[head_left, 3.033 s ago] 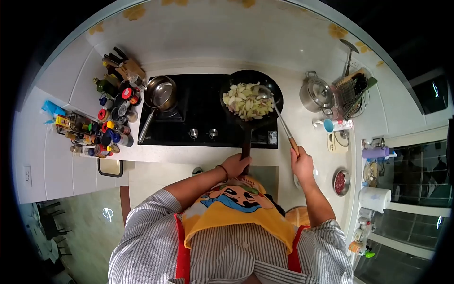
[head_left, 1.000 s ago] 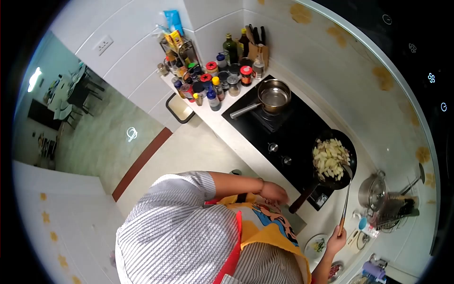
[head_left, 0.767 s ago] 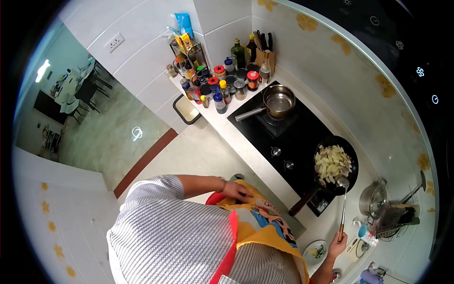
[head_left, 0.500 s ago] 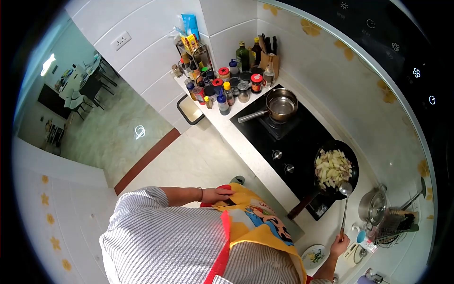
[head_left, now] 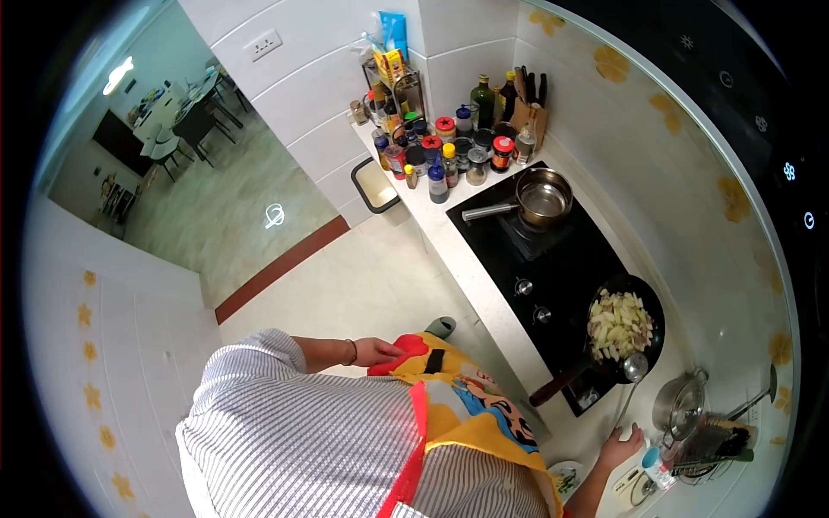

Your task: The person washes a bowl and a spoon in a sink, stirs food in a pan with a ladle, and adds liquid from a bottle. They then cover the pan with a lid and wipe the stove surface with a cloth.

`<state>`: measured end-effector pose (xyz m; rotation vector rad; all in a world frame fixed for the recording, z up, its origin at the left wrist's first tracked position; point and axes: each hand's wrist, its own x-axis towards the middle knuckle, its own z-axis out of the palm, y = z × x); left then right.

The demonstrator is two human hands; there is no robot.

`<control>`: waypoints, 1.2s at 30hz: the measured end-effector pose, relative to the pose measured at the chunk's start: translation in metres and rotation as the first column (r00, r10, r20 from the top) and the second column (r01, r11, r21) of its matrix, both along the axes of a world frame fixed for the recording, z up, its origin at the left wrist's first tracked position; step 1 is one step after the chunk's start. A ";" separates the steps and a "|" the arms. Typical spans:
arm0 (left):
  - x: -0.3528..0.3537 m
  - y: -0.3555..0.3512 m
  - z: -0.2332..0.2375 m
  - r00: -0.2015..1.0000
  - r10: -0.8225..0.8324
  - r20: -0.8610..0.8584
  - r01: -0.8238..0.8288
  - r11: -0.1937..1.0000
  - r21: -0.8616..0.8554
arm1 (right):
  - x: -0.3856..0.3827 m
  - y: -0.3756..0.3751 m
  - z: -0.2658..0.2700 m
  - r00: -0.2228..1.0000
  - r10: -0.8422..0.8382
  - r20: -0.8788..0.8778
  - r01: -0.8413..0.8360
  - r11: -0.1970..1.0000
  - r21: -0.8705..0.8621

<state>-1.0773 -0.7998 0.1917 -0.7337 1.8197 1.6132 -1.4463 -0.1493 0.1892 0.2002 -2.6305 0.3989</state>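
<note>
At the front of my body, my left hand (head_left: 377, 351) is closed on the red edge of the yellow apron (head_left: 445, 420); its fingertips are partly hidden. My right hand (head_left: 622, 445) is by the counter, around the handle end of a metal ladle (head_left: 635, 368). The ladle's bowl rests at the near rim of a black wok (head_left: 656, 332), beside pale chopped vegetable pieces (head_left: 619, 325). The wok's dark handle (head_left: 553, 388) points back toward me.
A steel saucepan (head_left: 543, 198) stands on the black hob (head_left: 496, 250). Several bottles and jars (head_left: 449, 160) crowd the far corner, with a knife block (head_left: 529, 116). Right of the wok are a lidded pot (head_left: 679, 407), a rack (head_left: 725, 436) and a plate (head_left: 566, 476) with food bits.
The view has shifted, moving the scene right in the picture. My right hand has changed its pose at the ladle's handle. More of the apron's red edge shows at my left hand.
</note>
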 end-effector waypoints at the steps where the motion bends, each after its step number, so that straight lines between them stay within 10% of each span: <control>1: 0.002 0.002 -0.002 1.000 0.015 -0.002 -0.015 1.000 0.001 | 0.015 -0.047 0.047 0.989 0.132 0.059 -0.117 0.971 -0.208; 5: 0.016 0.009 0.001 0.995 0.092 0.033 -0.089 0.993 -0.077 | 0.096 -0.176 0.145 0.445 0.877 0.182 -0.632 0.452 -0.630; 6: 0.017 0.012 0.003 0.989 0.120 0.084 -0.108 0.985 -0.136 | 0.112 -0.198 0.136 0.200 0.963 0.182 -0.481 0.259 -0.838; 8: 0.027 0.015 0.012 0.987 0.136 0.089 -0.121 0.981 -0.152 | 0.146 -0.217 0.141 -0.087 0.889 0.450 0.043 0.455 -0.889; 11: 0.060 0.003 -0.008 0.970 0.214 0.115 -0.199 0.972 -0.127 | 0.144 -0.187 0.070 -0.231 0.857 0.461 0.011 0.476 -0.880; 16: 0.063 -0.064 -0.034 0.995 0.099 0.031 -0.099 0.995 -0.017 | 0.145 -0.222 0.075 -0.288 0.766 0.574 0.074 0.616 -0.785; 18: 0.048 -0.106 -0.041 1.000 -0.005 -0.007 0.005 1.000 -0.024 | 0.153 -0.259 0.087 -0.191 0.913 0.360 0.290 0.403 -0.868; 22: 0.007 -0.241 -0.065 0.876 -0.480 0.050 0.483 0.868 -0.118 | 0.151 -0.369 0.065 -0.179 0.947 0.267 0.199 0.301 -0.933; 24: 0.003 -0.306 -0.073 0.767 -0.637 0.075 0.641 0.761 -0.098 | 0.161 -0.428 0.073 -0.189 0.762 0.619 0.609 0.585 -0.535; 27: -0.018 -0.388 -0.033 0.721 -0.683 0.117 0.692 0.718 -0.077 | 0.162 -0.531 0.152 -0.292 0.825 0.484 0.493 0.564 -0.663; 28: -0.022 -0.409 -0.030 0.672 -0.717 0.184 0.740 0.637 -0.217 | 0.145 -0.554 0.148 -0.475 0.552 0.685 0.664 0.736 -0.133; 29: -0.026 -0.431 -0.027 0.619 -0.742 0.258 0.777 0.528 -0.343 | 0.139 -0.564 0.154 -0.475 0.551 0.686 0.667 0.734 -0.128; 31: -0.043 -0.481 -0.017 0.634 -0.640 0.434 0.768 0.458 -0.447 | 0.133 -0.578 0.169 -0.412 0.429 0.804 -0.080 0.862 -0.501; 33: -0.056 -0.543 -0.072 0.636 -0.661 0.398 0.730 0.348 -0.588 | 0.108 -0.601 0.177 -0.282 0.465 0.839 -0.358 0.761 -0.541; 34: -0.065 -0.565 -0.069 0.852 -0.481 0.207 0.484 0.576 -0.658 | 0.098 -0.621 0.182 -0.167 0.529 0.832 -0.623 0.597 -0.505; 36: -0.087 -0.600 -0.048 0.980 -0.154 -0.128 0.031 0.747 -0.664 | 0.091 -0.677 0.210 0.059 0.612 0.789 -0.624 0.639 -0.449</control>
